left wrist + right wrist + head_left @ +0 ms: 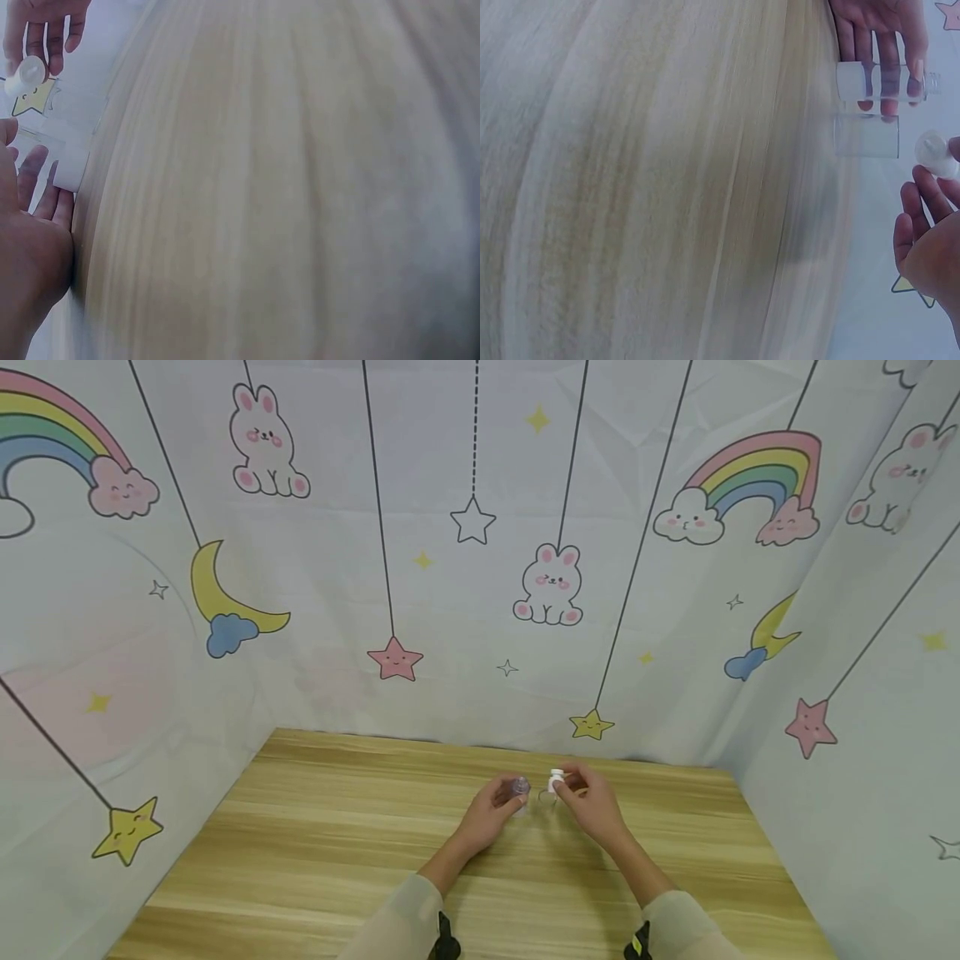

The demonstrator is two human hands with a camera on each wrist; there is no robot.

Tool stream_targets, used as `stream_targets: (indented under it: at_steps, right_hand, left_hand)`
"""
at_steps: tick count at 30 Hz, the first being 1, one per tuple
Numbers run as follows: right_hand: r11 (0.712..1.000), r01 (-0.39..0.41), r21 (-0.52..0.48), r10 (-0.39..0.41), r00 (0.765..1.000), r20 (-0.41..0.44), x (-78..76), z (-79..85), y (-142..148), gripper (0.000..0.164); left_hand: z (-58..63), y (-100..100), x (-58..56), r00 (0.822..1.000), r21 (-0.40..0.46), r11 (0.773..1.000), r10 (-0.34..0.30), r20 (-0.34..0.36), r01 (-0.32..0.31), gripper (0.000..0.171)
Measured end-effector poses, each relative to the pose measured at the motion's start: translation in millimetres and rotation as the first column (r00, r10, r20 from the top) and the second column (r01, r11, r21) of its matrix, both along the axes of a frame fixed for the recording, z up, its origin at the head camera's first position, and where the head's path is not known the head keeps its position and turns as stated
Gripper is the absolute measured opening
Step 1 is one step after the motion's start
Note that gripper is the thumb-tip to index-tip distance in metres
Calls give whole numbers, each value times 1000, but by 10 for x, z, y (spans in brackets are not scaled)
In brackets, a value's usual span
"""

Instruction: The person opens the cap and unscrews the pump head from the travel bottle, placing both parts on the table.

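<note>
My left hand (489,814) grips a clear bottle (889,81) with a bare threaded neck, which stands upright on the table. In the right wrist view the fingers show through its wall. Just above the table, my right hand (592,797) pinches a small white cap-like piece (556,780) with a narrower top; its exact kind is hard to tell. Between the two hands a clear open cylinder (866,136) stands on the wood, apart from the bottle and below the white piece. In the left wrist view the white piece (30,73) shows a round end.
The wood-grain table (337,835) reaches back to a white cloth backdrop (465,693) printed with stars, rabbits and rainbows. The cloth also hangs at both sides. Dark straps (446,939) sit at the sleeves.
</note>
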State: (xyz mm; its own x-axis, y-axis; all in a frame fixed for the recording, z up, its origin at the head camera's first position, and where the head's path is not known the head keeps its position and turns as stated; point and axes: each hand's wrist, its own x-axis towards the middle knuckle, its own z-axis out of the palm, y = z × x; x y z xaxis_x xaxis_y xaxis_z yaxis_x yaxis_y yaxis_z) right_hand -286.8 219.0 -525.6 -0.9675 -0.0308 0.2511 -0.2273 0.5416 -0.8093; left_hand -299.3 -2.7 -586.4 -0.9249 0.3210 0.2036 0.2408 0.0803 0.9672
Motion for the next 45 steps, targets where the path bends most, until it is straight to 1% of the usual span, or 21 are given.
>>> stream_targets:
  at_steps: [7,13,20,26,34,45]
  right_hand:
    - [1000,7,1,-7,1000,3,11,-11,43,34]
    - [1000,13,4,-13,1000,28,13,-12,78,34]
    - [1000,16,25,-17,1000,26,18,-30,109,31]
    - [999,9,31,-10,1000,20,20,-49,141,32]
    - [999,19,27,-20,999,25,15,-75,166,32]
    - [1000,-6,14,6,1000,14,-13,-114,230,29]
  left_hand:
    - [5,5,3,1000,-5,1000,2,8,-2,41]
    - [1,3,19,1000,-1,1000,4,-12,-4,41]
    - [0,5,24,1000,11,1000,8,-18,-8,42]
    - [24,5,34,1000,27,1000,10,-6,-9,41]
    - [-14,26,-1,1000,21,1000,17,-6,-17,41]
    - [1,36,-3,1000,25,999,23,3,-23,40]
